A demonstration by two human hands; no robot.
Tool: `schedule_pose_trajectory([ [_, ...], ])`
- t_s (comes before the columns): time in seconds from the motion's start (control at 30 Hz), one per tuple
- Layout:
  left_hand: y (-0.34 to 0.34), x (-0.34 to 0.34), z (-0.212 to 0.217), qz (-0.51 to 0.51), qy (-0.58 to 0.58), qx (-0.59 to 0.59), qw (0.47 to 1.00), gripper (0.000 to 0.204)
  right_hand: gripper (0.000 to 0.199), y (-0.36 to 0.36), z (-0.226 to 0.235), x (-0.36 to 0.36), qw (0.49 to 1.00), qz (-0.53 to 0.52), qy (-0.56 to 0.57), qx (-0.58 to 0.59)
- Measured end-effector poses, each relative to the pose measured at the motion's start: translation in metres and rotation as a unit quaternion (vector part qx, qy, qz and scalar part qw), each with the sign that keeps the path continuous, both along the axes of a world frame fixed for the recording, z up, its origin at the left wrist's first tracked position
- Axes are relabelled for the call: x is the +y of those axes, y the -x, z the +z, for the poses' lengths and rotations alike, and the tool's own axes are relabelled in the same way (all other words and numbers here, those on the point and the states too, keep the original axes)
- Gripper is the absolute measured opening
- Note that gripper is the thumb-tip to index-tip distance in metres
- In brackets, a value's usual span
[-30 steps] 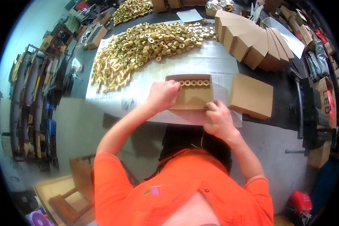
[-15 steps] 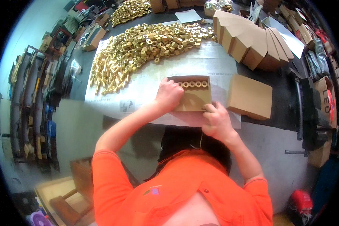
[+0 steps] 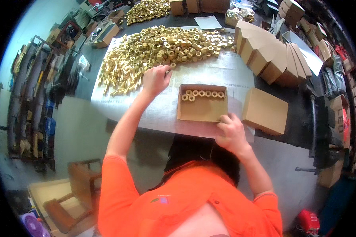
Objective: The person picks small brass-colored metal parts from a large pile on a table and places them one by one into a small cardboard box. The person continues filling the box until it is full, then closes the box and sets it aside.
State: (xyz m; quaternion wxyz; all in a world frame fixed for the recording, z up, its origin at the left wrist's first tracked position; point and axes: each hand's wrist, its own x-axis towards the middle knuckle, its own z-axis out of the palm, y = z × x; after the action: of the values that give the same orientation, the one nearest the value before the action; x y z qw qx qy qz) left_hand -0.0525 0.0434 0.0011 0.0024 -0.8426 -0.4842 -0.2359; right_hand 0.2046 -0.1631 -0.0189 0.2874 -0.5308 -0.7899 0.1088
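Observation:
An open cardboard box (image 3: 201, 112) lies on the paper sheet in front of me. Brass hex nuts (image 3: 202, 93) line its far wall in a row, with two more in front at the left end. My right hand (image 3: 230, 132) has its fingers curled on the box's near right corner. Farther off, my left hand (image 3: 156, 81) is at the near edge of a large heap of brass nuts (image 3: 162, 45). Its fingers are pinched, with one nut (image 3: 173, 65) at the fingertips. Slim brass pieces (image 3: 118, 81) make up the heap's left side.
Right of the open box lies another cardboard box (image 3: 266, 110), flat face up. Several folded cartons (image 3: 261, 51) lean in a fanned row behind it. A second brass heap (image 3: 146, 11) and a white sheet (image 3: 208, 22) are at the back. A wooden stool (image 3: 81, 185) stands lower left.
My left hand has moved out of the box, left and away from me, to the nut heap. Two nuts in a second row now show in the box. My right hand stays at its corner.

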Motion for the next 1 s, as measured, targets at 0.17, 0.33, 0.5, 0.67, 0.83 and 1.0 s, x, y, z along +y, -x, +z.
schedule_pose_trajectory([
  [0.17, -0.003, 0.043, -0.04, 0.015, 0.032, 0.064, 0.997, 0.028, 0.021, -0.001, -0.002, -0.001, 1.0, 0.0, 0.0, 0.003],
  [0.33, -0.021, 0.051, -0.047, 0.059, 0.026, 0.087, 0.994, 0.026, 0.024, -0.001, -0.001, -0.001, 1.0, -0.004, 0.004, -0.001],
  [0.5, -0.016, 0.054, -0.049, 0.076, 0.029, 0.097, 0.992, 0.025, 0.024, -0.001, -0.003, -0.002, 1.0, -0.004, 0.017, -0.01],
  [0.67, -0.004, 0.042, -0.025, 0.062, 0.08, -0.01, 0.995, 0.023, 0.023, -0.002, -0.005, -0.003, 1.0, -0.001, 0.008, -0.01],
  [0.83, -0.026, -0.022, 0.029, -0.091, 0.142, -0.078, 0.983, 0.019, 0.02, -0.003, -0.005, -0.001, 1.0, 0.0, 0.01, -0.008],
  [1.0, -0.062, -0.071, 0.0, -0.163, 0.092, 0.055, 0.981, 0.017, 0.02, -0.002, -0.005, -0.001, 1.0, 0.0, 0.017, -0.013],
])
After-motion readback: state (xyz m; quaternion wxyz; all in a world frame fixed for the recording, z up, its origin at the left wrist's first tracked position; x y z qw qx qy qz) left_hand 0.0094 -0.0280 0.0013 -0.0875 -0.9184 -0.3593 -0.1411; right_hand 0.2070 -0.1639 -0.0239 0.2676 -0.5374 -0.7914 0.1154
